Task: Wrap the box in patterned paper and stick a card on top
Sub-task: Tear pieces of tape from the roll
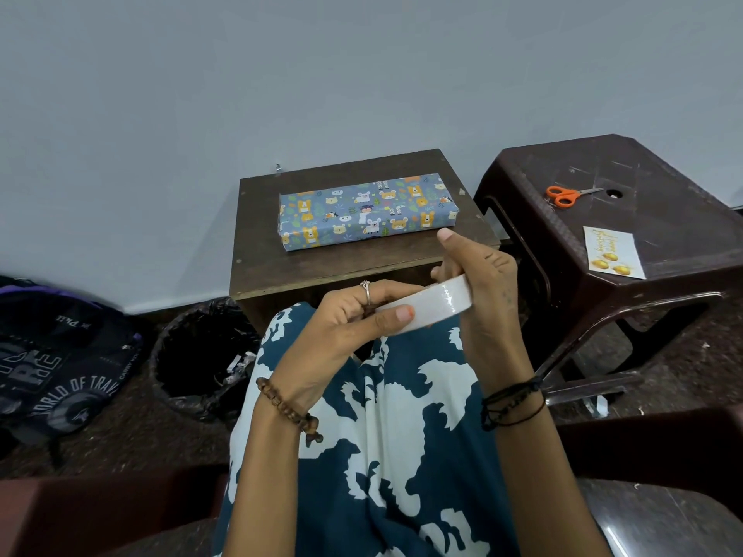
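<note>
A long box (368, 211) covered in blue paper with animal prints lies on a small brown wooden table (321, 259). Both my hands hold a white tape roll (434, 305) above my lap, in front of the table. My left hand (345, 319) grips the roll's near side, thumb pressed on its edge. Around the roll's right side curls my right hand (482, 283), its thumb pointing up. A white card (613, 253) with gold lettering and gold shapes lies on the dark plastic stool (663, 219) at the right.
Orange-handled scissors (569, 194) lie at the back of the stool. A black bin with a liner (201, 355) stands on the floor left of my knee. A dark printed backpack (56, 367) lies at far left. A grey wall is behind the table.
</note>
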`<control>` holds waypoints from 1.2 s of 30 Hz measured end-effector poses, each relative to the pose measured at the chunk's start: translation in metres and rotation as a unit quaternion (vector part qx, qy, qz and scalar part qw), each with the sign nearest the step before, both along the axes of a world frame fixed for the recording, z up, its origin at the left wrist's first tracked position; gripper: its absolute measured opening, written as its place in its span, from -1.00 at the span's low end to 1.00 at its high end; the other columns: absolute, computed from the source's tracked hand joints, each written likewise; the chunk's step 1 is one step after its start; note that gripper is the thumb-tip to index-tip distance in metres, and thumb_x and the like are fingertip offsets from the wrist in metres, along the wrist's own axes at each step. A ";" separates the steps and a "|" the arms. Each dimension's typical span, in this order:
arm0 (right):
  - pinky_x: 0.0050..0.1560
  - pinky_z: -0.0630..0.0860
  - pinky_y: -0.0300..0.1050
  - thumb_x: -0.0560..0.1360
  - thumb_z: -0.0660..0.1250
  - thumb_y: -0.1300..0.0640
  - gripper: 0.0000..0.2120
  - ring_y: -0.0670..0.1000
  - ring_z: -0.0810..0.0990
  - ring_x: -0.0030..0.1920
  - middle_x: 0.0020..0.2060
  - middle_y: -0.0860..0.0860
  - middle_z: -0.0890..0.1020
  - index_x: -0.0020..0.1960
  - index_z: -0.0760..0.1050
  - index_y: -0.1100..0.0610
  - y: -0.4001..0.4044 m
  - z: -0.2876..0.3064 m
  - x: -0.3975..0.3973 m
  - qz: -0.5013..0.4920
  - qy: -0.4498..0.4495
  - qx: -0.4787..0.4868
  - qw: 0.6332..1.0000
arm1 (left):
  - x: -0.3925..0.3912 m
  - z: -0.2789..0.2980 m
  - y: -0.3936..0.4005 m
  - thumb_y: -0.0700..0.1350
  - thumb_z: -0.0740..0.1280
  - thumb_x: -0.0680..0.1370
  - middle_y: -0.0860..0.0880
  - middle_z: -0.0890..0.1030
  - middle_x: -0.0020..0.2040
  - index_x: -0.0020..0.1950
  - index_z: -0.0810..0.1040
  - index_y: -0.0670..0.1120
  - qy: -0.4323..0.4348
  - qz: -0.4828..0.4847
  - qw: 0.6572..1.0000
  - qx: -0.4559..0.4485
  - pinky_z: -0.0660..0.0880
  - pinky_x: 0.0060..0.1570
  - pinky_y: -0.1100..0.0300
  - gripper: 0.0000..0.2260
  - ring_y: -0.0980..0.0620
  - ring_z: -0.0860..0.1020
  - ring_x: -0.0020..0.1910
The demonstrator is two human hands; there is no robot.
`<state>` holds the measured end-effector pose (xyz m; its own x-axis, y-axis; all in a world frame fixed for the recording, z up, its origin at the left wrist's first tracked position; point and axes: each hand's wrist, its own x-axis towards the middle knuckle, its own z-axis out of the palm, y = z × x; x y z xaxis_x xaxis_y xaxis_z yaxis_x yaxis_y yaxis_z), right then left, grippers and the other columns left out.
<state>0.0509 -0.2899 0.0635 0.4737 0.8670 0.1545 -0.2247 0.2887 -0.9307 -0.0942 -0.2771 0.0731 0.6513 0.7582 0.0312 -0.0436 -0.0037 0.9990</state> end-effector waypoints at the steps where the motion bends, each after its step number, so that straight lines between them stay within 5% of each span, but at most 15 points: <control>1: -0.35 0.28 -0.22 0.43 0.30 0.13 -0.56 -0.02 0.20 -0.49 -0.62 -0.07 0.26 -0.55 0.20 0.17 0.000 0.000 0.000 -0.008 -0.007 -0.004 1.000 | 0.001 0.000 0.000 -0.12 0.36 0.42 0.08 0.67 -0.12 -0.01 0.65 -0.04 0.004 0.006 1.000 -0.002 0.44 -0.13 0.44 -0.83 0.23 0.58 -0.12; 6: -0.43 0.16 -0.19 0.47 0.30 0.17 -0.51 0.09 0.12 -0.42 -0.52 0.14 0.16 -0.49 0.17 0.37 0.001 -0.002 -0.002 -0.048 -0.066 -0.003 0.997 | 0.012 -0.002 0.000 0.04 0.34 0.27 0.15 0.60 -0.34 -0.25 0.62 0.06 0.047 0.051 0.997 0.027 0.43 -0.26 0.43 -0.87 0.25 0.50 -0.31; 13: -0.42 0.07 -0.14 0.48 0.29 0.13 -0.51 0.00 0.09 -0.43 -0.48 0.14 0.12 -0.46 0.12 0.31 0.001 -0.001 -0.002 -0.084 -0.171 -0.012 0.982 | 0.023 -0.004 -0.005 0.14 0.23 0.20 0.16 0.52 -0.43 -0.33 0.57 0.17 0.090 0.072 0.992 0.060 0.34 -0.41 0.43 -0.84 0.23 0.40 -0.44; 20: -0.39 0.08 0.08 0.46 0.29 0.12 -0.51 0.20 0.07 -0.40 -0.48 0.24 0.11 -0.46 0.12 0.33 0.000 0.003 -0.002 -0.072 -0.125 -0.018 0.989 | 0.028 -0.003 -0.008 0.10 0.23 0.22 0.13 0.49 -0.43 -0.32 0.57 0.15 0.066 0.094 0.989 0.089 0.32 -0.39 0.38 -0.84 0.19 0.38 -0.42; 27: -0.40 0.12 -0.12 0.43 0.30 0.17 -0.52 0.10 0.15 -0.44 -0.52 0.24 0.14 -0.47 0.14 0.40 -0.001 0.003 0.003 -0.046 -0.057 -0.003 0.997 | 0.026 0.001 -0.011 0.09 0.20 0.26 0.18 0.58 -0.37 -0.17 0.59 0.10 0.066 0.059 0.991 0.100 0.32 -0.31 0.38 -0.75 0.23 0.43 -0.35; 31: -0.38 0.22 -0.20 0.40 0.31 0.15 -0.55 0.04 0.19 -0.46 -0.61 -0.03 0.23 -0.54 0.15 0.20 -0.001 0.002 0.007 -0.032 -0.027 -0.010 0.999 | 0.023 0.005 -0.012 0.05 0.19 0.30 0.16 0.62 -0.34 -0.05 0.57 0.14 0.059 0.022 0.993 0.097 0.32 -0.30 0.47 -0.72 0.29 0.45 -0.34; 36: -0.30 0.33 -0.22 0.44 0.31 0.18 -0.57 -0.11 0.26 -0.53 -0.61 -0.07 0.23 -0.53 0.22 0.15 0.000 0.000 0.007 -0.003 0.033 -0.018 0.999 | 0.020 0.008 -0.011 0.04 0.20 0.30 0.14 0.65 -0.31 -0.12 0.62 0.24 0.049 0.009 0.995 0.090 0.37 -0.26 0.41 -0.74 0.23 0.44 -0.31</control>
<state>0.0577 -0.2903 0.0638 0.4871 0.8686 0.0906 -0.2849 0.2561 -0.9237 -0.0739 -0.2884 0.0816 0.6437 0.7581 0.1046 0.0563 -0.1832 0.9815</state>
